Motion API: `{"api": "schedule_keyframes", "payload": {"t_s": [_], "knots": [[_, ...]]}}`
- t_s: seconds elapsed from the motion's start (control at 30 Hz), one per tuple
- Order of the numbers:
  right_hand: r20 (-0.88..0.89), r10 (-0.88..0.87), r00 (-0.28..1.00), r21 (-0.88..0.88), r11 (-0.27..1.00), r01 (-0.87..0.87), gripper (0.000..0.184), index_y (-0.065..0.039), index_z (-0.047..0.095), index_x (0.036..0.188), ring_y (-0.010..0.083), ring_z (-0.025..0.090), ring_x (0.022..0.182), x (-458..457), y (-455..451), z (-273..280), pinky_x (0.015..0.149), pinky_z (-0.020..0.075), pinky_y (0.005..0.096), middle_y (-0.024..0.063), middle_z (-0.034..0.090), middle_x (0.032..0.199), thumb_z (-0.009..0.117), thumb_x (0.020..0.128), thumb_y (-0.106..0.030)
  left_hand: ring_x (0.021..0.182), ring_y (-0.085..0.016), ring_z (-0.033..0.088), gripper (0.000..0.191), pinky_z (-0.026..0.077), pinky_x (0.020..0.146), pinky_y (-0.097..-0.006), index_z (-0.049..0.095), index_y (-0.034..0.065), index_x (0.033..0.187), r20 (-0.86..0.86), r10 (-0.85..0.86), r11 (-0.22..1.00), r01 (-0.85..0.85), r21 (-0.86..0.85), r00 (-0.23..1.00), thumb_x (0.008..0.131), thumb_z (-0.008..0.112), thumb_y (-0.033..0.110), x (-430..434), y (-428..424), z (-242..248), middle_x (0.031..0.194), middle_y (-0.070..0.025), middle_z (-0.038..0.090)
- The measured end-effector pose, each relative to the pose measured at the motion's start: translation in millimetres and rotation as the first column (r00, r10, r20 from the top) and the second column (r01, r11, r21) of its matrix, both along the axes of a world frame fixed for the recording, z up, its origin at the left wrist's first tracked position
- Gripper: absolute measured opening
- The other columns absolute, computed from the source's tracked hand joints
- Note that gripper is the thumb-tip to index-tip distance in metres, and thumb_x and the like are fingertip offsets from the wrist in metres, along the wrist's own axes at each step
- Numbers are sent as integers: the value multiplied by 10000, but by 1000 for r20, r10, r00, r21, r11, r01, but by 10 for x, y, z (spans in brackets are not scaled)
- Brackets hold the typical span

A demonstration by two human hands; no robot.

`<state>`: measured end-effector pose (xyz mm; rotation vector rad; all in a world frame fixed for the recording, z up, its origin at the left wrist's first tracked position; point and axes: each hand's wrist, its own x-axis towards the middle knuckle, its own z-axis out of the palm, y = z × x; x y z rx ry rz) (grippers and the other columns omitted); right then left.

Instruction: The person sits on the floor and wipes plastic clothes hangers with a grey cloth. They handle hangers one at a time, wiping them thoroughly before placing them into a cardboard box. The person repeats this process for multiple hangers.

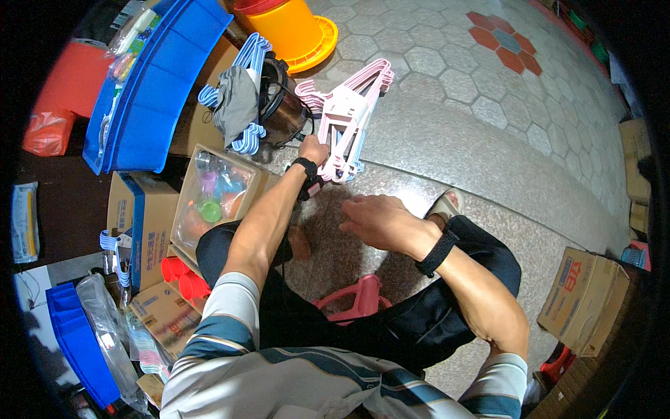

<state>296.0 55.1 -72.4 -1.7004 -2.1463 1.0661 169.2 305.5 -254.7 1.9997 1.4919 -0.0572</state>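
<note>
My left hand (pixel 314 150), fingers curled, is at the left edge of a bundle of pink plastic clothes hangers (pixel 343 112). Whether it grips them is hidden from above. Some blue hangers (pixel 358 152) show behind the pink ones, and a pale card wraps the bundle's middle. Closer to my body, my right hand (pixel 379 220) hangs above the floor, apart from the hangers. Its fingers are bent and the palm faces away, so its grasp cannot be seen. Left of the bundle, blue hangers (pixel 254 55) with a grey cloth (pixel 235 102) lean against a dark round pot (pixel 285 99).
A yellow plastic container (pixel 288 34) stands beyond the pot. To the left are a large blue bin (pixel 152 94), a carton of bagged colourful items (pixel 212 196) and red cups (pixel 191 283). A pink stool (pixel 361 298) is between my legs; another carton (pixel 581 298) sits at right.
</note>
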Motion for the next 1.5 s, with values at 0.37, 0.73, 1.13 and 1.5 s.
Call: {"api": "schedule_keyframes", "payload": {"t_s": [0.37, 0.73, 1.13, 1.5], "knots": [[-65, 32, 997, 98, 995, -25, 246, -59, 605, 1084, 416, 674, 974, -1, 20, -5, 753, 545, 529, 186, 668, 1017, 624, 988, -286, 1039, -498, 656, 286, 507, 947, -539, 721, -26, 1017, 194, -115, 960, 59, 274, 974, 841, 613, 173, -12, 263, 548, 1082, -310, 702], [-25, 29, 999, -1, 1000, -29, 261, -53, 612, 1091, 440, 667, 998, -110, 120, 76, 799, 541, 540, 200, 681, 1067, 627, 979, -288, 1339, -435, 502, 818, 426, 1095, -533, 452, 6, 1481, -74, 324, 836, -249, 490, 943, 853, 771, 422, -812, 1141, 1458, 1435, -259, 536], [-21, -49, 999, -20, 999, 49, 259, -39, 681, 1047, 436, 675, 969, -96, 279, 117, 812, 544, 510, 218, 702, 1020, 633, 976, -283, 959, -262, 713, 357, 567, 827, -395, 699, -47, 1130, 841, 366, 897, -393, -205, 398, 967, 701, 271, -1285, 1351, 1933, 1076, -162, 732], [-757, -654, 11, -526, 619, 583, 695, -66, 518, 1431, 227, 527, 1256, 105, 779, 277, 1073, 437, 465, 84, 566, 1396, 510, 1023, -628, 943, -137, 652, 363, 537, 855, -287, 662, 12, 1239, 633, -513, 852, 435, 293, 579, 1011, 674, 294, -678, -423, 2736, 1050, -68, 700]]}}
